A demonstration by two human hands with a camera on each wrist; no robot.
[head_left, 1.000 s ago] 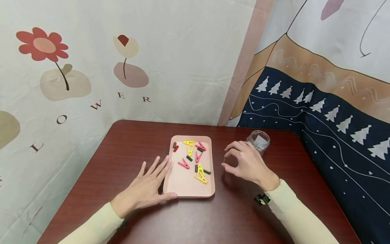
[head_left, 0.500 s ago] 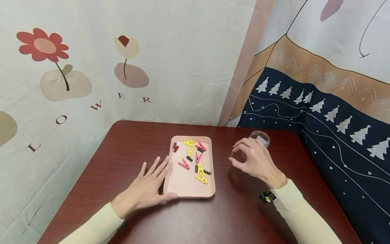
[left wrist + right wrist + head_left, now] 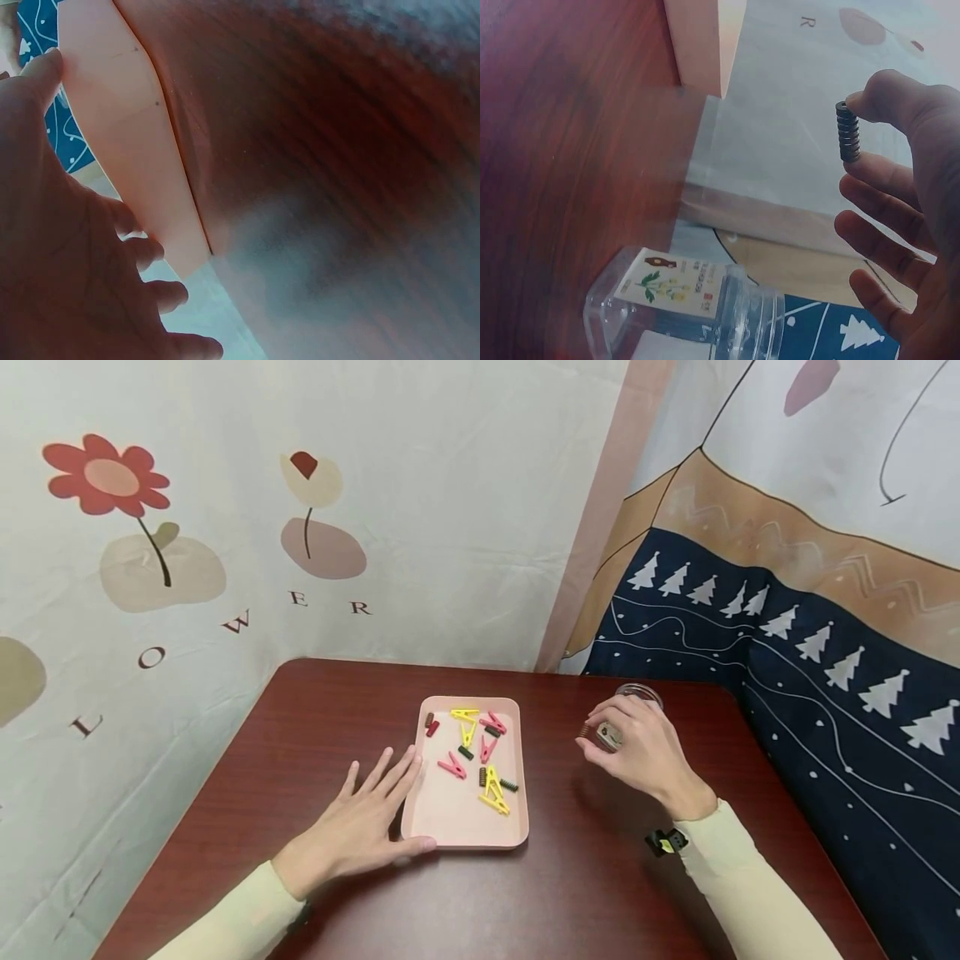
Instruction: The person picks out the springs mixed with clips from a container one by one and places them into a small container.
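Observation:
My right hand [image 3: 637,752] pinches a dark coil spring [image 3: 847,131] end to end between thumb and index finger, the other fingers loosely bent. It hovers over the table beside a clear jar [image 3: 615,322] with a plant label, partly hidden by the hand in the head view. Fingers spread, my left hand [image 3: 360,827] rests against the left side of a pink tray [image 3: 442,822]. Inside the tray lie yellow clips [image 3: 494,803], pink clips [image 3: 452,766], and several small springs in dark green [image 3: 509,785], brown [image 3: 482,777] and red [image 3: 432,728].
The dark red wooden table [image 3: 345,710] backs onto a pale flower-printed cloth [image 3: 450,527]. On the right, a navy tree-patterned cloth [image 3: 825,735] hangs along the table's edge. The jar stands near the back right.
My right hand has moved right and slightly back with the spring, now covering more of the jar. The left hand and the tray have stayed put.

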